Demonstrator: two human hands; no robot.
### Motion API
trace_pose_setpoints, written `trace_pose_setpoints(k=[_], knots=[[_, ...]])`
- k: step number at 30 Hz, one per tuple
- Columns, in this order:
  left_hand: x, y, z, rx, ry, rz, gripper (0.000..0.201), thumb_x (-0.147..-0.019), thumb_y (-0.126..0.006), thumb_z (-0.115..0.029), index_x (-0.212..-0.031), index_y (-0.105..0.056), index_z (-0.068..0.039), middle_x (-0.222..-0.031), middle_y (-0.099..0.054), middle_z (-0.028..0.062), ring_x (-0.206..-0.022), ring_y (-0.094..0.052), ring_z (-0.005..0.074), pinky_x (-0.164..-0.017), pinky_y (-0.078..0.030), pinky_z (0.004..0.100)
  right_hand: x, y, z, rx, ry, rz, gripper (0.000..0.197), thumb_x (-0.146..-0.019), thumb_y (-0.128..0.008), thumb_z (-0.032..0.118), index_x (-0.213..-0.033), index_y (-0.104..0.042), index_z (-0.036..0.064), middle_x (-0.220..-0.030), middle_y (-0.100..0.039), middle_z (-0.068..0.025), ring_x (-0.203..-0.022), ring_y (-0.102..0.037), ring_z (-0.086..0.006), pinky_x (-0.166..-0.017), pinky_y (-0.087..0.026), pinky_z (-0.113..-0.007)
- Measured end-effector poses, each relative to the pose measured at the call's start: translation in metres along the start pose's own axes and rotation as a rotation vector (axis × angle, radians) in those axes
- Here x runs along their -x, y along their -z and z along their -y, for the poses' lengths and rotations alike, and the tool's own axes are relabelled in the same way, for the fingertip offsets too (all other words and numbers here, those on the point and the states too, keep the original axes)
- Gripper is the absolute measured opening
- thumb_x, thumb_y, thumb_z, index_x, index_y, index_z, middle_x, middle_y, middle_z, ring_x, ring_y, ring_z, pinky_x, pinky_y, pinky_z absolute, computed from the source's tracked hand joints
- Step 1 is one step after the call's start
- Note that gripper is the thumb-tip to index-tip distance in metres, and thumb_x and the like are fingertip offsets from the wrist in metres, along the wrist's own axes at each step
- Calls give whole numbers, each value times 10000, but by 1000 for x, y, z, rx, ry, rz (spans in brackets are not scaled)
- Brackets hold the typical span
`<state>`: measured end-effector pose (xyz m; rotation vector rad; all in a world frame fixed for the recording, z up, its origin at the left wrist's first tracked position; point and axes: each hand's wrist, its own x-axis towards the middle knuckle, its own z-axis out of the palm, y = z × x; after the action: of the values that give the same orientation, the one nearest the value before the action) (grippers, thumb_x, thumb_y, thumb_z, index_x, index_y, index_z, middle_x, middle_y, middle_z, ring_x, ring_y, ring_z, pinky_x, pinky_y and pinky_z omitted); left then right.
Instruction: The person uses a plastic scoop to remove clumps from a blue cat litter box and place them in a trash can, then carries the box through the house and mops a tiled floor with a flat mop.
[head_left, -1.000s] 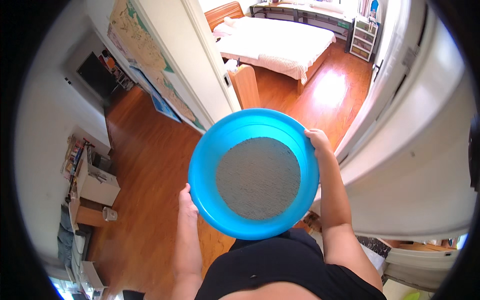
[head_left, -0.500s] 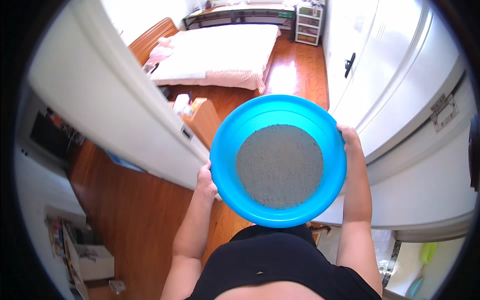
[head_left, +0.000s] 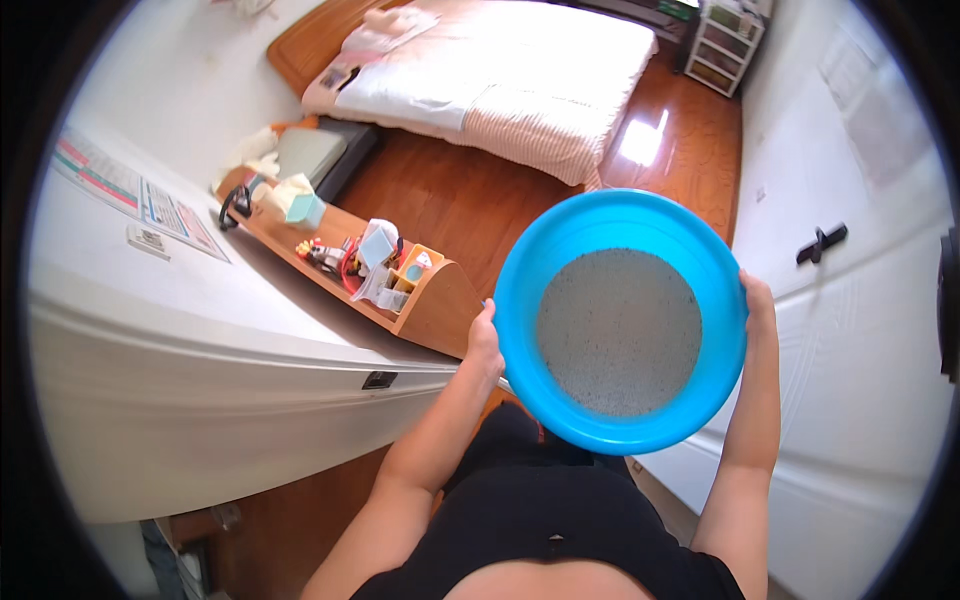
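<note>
A round bright-blue plastic basin [head_left: 610, 437] is held up in front of my body. In its bottom lies a flat grey, speckled, grainy-looking layer [head_left: 620, 330]; what it is made of I cannot tell. My left hand [head_left: 485, 345] grips the basin's left rim, thumb up, its other fingers hidden behind the wall. On the opposite side my right hand [head_left: 760, 302] clasps the right rim, with most of its fingers hidden too.
I stand in a doorway. Close on the left are the white door frame [head_left: 250, 420] and a wooden cabinet [head_left: 445, 305] with small items on top. At right is a white door [head_left: 850, 330] with a black handle [head_left: 822, 244]. Ahead stand a bed [head_left: 520, 80] and a drawer unit [head_left: 725, 45].
I have moved forward into the doorway and the view has turned. More of the cabinet and the left wall shows. The basin sits further right in view, still held by both hands.
</note>
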<state>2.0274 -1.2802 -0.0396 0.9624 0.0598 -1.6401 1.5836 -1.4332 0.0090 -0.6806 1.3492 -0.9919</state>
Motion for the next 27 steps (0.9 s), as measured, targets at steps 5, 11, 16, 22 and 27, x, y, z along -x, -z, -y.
trace_pose_setpoints(k=[5,11,16,22,27], knots=[[-58,-23,-39,43,-97,-98,533,-971,-265,-410,-1259,-418,11,-1279,-456,181,-1180,-435,317,-995,-348,462,-112,-88,65,267,104,-15,313,-891,-546,261,-864,-620,-42,-771,-639,-76,-641,-588,-142,-593,-479,-273],[-145,-39,-96,288,-240,-149,473,-971,-327,-368,-1140,-514,32,-1119,-570,154,-1020,-548,259,-895,-435,382,-225,-185,108,531,193,-33,312,-891,-549,277,-864,-625,-24,-751,-619,-49,-641,-559,-129,-590,-447,-273],[-219,-34,-129,245,-249,-446,502,-972,-315,-407,-982,-588,14,-911,-619,118,-819,-590,206,-742,-483,345,-300,-264,133,546,149,57,339,-898,-540,304,-854,-636,-18,-747,-598,-23,-659,-529,-111,-615,-421,-267],[-290,-6,-156,386,-262,-451,532,-971,-280,-428,-1185,-495,10,-1162,-552,155,-1059,-533,275,-907,-429,386,-433,-367,129,753,118,202,354,-906,-521,336,-887,-635,1,-763,-607,-29,-664,-545,-120,-615,-440,-275],[-349,30,-154,459,-269,-545,519,-962,-327,-414,-1240,-450,7,-1200,-525,160,-1105,-502,285,-932,-408,404,-541,-466,79,973,116,353,332,-886,-549,313,-823,-641,0,-648,-542,9,-558,-459,-81,-503,-357,-248]])
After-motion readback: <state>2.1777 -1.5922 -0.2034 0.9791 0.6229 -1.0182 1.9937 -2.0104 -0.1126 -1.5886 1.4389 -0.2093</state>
